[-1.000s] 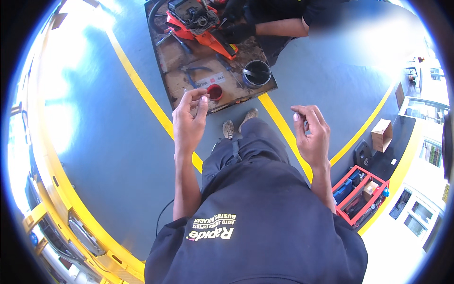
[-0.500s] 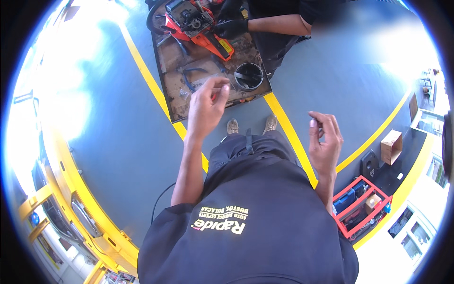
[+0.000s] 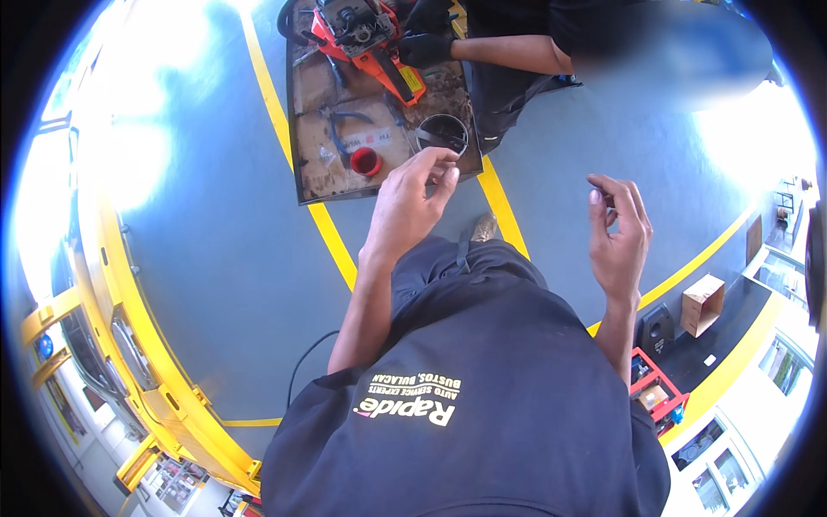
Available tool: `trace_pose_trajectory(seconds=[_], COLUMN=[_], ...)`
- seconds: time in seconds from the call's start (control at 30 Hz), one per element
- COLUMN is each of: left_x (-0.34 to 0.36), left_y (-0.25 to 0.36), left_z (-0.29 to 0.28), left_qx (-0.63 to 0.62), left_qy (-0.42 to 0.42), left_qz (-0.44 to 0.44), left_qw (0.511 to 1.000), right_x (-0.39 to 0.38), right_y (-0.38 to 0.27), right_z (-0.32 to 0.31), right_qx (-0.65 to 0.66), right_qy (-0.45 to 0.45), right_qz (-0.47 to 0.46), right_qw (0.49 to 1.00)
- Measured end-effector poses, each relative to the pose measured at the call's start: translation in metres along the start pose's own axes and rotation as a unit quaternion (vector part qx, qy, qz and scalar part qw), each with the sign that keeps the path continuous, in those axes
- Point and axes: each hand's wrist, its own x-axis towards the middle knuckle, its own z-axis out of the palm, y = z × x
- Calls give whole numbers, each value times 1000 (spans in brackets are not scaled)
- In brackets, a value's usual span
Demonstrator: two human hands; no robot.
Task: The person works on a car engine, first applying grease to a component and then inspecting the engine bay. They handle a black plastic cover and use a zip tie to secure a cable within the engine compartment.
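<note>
My left hand is raised in front of the near edge of the work table, its fingers loosely bent, with nothing visible in them. In the picture its fingertips overlap the lower rim of a round can with dark contents; I cannot tell whether they touch. Just left of that hand stands a red, round, hollow cap-like piece. My right hand hangs in the air off to the right over the floor, fingers half curled, thumb apart from them, holding nothing I can see.
A co-worker's black-gloved hands are at an orange chainsaw with its engine exposed. Blue curved tubing lies on the table. Yellow lines mark the floor. A red tool cart and an open wooden box are at right.
My left hand has shifted right, from over the table's near left part toward the can, uncovering the red piece. My right hand appears farther right and slightly higher; the whole view has also shifted.
</note>
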Motion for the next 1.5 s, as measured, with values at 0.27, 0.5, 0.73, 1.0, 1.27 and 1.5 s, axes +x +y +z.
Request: trace_pose_trajectory(seconds=[0.27, 0.5, 0.73, 1.0, 1.27, 1.5], left_x=[-12, -9, -7, -6, -8, -12], left_y=[-15, -33, -48, -55, -57, -62], left_z=[-27, -56, -76, -85, -83, -69], left_qx=[5, 28, 63, 92, 118, 110], left_qy=[6, -49, -87, -131, -137, -120], left_qz=[-31, -7, 5, -3, 8, 12], left_qw=[999, 998, 994, 987, 983, 987], right_x=[-3, -15, -29, -40, -33, -25], right_y=[-32, -57, -74, -82, -76, -68], right_z=[29, 51, 63, 75, 74, 68], right_qx=[29, 30, 21, 27, 30, 28], right_qy=[-58, -53, -31, -31, -37, -47], right_qz=[-10, -9, 24, 48, 39, 18], right_qw=[998, 998, 999, 998, 998, 998])
